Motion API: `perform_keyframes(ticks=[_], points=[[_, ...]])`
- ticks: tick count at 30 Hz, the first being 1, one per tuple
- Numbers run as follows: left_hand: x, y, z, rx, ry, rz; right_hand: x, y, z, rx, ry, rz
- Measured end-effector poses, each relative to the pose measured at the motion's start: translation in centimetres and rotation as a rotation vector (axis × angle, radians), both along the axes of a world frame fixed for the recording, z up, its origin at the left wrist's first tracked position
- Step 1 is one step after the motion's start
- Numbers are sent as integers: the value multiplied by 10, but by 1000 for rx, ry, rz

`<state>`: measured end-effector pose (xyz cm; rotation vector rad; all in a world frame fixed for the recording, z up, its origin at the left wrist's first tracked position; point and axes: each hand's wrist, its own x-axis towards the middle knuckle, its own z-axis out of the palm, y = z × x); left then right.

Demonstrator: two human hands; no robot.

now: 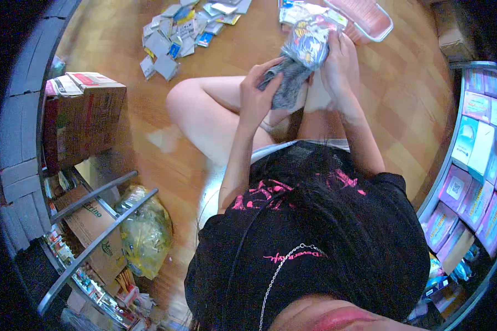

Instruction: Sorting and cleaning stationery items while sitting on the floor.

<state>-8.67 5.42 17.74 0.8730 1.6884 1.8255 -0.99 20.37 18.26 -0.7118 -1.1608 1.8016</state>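
A grey mottled cloth (289, 93) hangs from my left hand (260, 89), with the thumb and fingers closed around its upper left part. My right hand (342, 58) grips the right edge of a clear plastic packet (310, 45) with a colourful print. The packet touches the upper end of the cloth, between my two hands. Just beyond it lie more printed packets (292, 14) on the floor, beside a pink plastic basket (370, 25). Both hands are above my crossed legs. My right fingertips are partly hidden behind the packet.
Flat packets (165, 45) lie scattered on the wooden floor (397, 103). To the left are a cardboard box (85, 124), a yellow plastic bag (145, 231) and metal rails (103, 236). A shelf of boxed goods (474, 190) stands at the right.
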Motion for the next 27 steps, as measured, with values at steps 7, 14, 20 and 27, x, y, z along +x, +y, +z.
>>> perform_keyframes(ticks=[7, 14, 20, 27], points=[[-6, -31, 44, 35, 134, 332, 30, 1, 19, 140, 18, -66], [41, 7, 65, 57, 822, 111, 32, -77, 56, -311, 142, 165], [10, 23, 81, 97, 756, -48, 38, -104, 69, -112, 128, 171], [52, 12, 104, 169, 803, -118, 54, -81, 103, 16, 168, 9]])
